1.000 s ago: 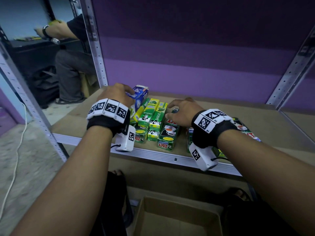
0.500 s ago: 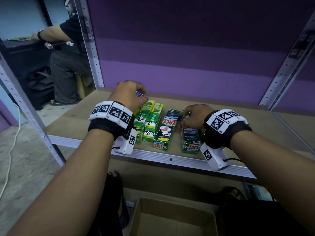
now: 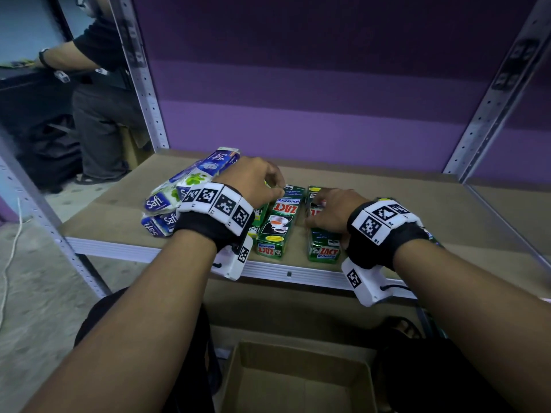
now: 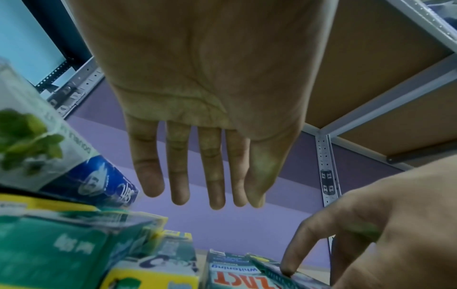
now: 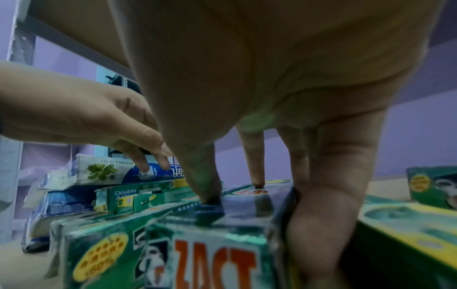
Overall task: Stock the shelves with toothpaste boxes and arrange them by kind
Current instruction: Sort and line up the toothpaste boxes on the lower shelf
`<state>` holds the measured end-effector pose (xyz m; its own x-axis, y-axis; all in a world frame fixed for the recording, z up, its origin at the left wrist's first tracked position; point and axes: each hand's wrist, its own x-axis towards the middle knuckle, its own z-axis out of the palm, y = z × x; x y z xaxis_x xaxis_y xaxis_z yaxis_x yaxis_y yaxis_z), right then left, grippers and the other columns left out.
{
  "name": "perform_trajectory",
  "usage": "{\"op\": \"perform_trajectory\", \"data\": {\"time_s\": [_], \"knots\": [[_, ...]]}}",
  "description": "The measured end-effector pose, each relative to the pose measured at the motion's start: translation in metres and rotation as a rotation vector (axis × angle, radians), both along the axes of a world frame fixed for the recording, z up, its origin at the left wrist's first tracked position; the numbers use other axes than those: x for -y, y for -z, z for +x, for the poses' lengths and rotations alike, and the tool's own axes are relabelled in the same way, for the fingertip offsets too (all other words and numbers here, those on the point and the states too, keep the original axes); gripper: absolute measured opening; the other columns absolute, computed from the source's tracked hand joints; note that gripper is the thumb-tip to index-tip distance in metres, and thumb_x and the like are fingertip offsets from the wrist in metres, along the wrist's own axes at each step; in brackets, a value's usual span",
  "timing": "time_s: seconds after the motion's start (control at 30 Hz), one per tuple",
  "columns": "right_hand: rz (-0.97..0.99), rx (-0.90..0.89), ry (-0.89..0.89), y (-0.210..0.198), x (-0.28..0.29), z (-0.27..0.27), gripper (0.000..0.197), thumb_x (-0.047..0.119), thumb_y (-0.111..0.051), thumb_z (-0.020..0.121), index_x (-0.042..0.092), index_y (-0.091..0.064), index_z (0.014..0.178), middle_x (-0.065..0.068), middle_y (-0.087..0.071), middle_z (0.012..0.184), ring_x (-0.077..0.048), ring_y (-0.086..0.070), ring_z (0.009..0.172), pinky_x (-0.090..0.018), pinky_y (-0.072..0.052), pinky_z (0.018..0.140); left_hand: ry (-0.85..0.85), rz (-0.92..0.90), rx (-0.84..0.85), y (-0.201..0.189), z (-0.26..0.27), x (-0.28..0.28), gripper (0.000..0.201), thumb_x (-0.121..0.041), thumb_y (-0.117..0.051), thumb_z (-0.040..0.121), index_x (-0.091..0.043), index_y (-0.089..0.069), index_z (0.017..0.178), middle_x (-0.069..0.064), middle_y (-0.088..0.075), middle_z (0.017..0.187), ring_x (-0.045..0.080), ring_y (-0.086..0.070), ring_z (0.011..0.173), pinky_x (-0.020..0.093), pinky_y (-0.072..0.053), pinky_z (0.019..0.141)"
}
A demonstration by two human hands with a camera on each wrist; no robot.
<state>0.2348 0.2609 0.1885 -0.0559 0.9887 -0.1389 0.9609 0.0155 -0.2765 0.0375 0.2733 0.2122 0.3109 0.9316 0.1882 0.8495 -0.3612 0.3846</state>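
Toothpaste boxes lie on the brown shelf board (image 3: 372, 186). Blue-and-white Safi boxes (image 3: 190, 186) are piled at the left. A green Zact box (image 3: 277, 225) lies in the middle, and light green boxes (image 3: 258, 217) are mostly hidden under my left wrist. My left hand (image 3: 259, 180) hovers over them with fingers (image 4: 197, 176) straight, holding nothing. My right hand (image 3: 328, 210) grips a second Zact box (image 3: 323, 248), with its thumb and one finger on top and the other fingers (image 5: 314, 205) down the right side of that box (image 5: 210, 254).
An open cardboard box (image 3: 298, 383) stands on the floor below the shelf's metal front edge (image 3: 286, 272). Perforated uprights (image 3: 140, 73) frame the bay. More green boxes (image 5: 432, 185) lie right of my right hand. Another person (image 3: 98, 84) sits at the far left.
My left hand has let go of the blue Safi box, which now lies on the left pile, and moved over the green boxes. My right hand shifted from the middle Zact box to the right one.
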Motion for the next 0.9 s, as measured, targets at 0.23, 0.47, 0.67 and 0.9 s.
{"op": "perform_trajectory", "data": {"time_s": [0.23, 0.47, 0.67, 0.9], "knots": [[-0.002, -0.339, 0.064, 0.002, 0.004, 0.027, 0.055, 0.043, -0.075, 0.071, 0.043, -0.055, 0.123, -0.001, -0.065, 0.116, -0.023, -0.069, 0.087, -0.039, -0.060, 0.070, -0.008, 0.022, 0.013, 0.002, 0.001, -0.004, 0.014, -0.037, -0.069, 0.086, -0.030, -0.073, 0.097, -0.017, -0.070, 0.095, 0.005, -0.063, 0.086, 0.024, -0.050, 0.079], [0.134, -0.654, 0.150, -0.025, 0.007, 0.069, 0.044, 0.032, -0.079, 0.077, 0.043, -0.060, 0.115, 0.009, -0.069, 0.086, -0.005, -0.068, 0.060, -0.016, -0.045, 0.041, 0.002, 0.046, -0.019, 0.003, 0.011, -0.007, 0.013, -0.039, -0.069, 0.085, -0.032, -0.072, 0.096, -0.017, -0.070, 0.095, -0.001, -0.060, 0.075, 0.024, -0.049, 0.078], [0.216, -0.664, 0.173, -0.049, 0.013, 0.108, 0.045, 0.028, -0.077, 0.079, 0.047, -0.058, 0.115, 0.013, -0.066, 0.084, -0.010, -0.069, 0.071, -0.018, -0.047, 0.044, 0.101, 0.038, -0.145, 0.005, 0.052, -0.003, 0.017, -0.042, -0.067, 0.085, -0.033, -0.072, 0.100, -0.016, -0.069, 0.100, 0.005, -0.060, 0.083, 0.020, -0.043, 0.081], [0.274, -0.627, 0.229, -0.038, 0.023, 0.147, 0.049, 0.027, -0.076, 0.079, 0.047, -0.057, 0.119, 0.014, -0.063, 0.084, -0.005, -0.066, 0.070, -0.018, -0.047, 0.043, 0.234, -0.030, -0.230, 0.024, 0.119, 0.001, 0.035, -0.046, -0.068, 0.085, -0.027, -0.068, 0.115, 0.002, -0.060, 0.116, 0.020, -0.056, 0.110, 0.029, -0.044, 0.096]]}}
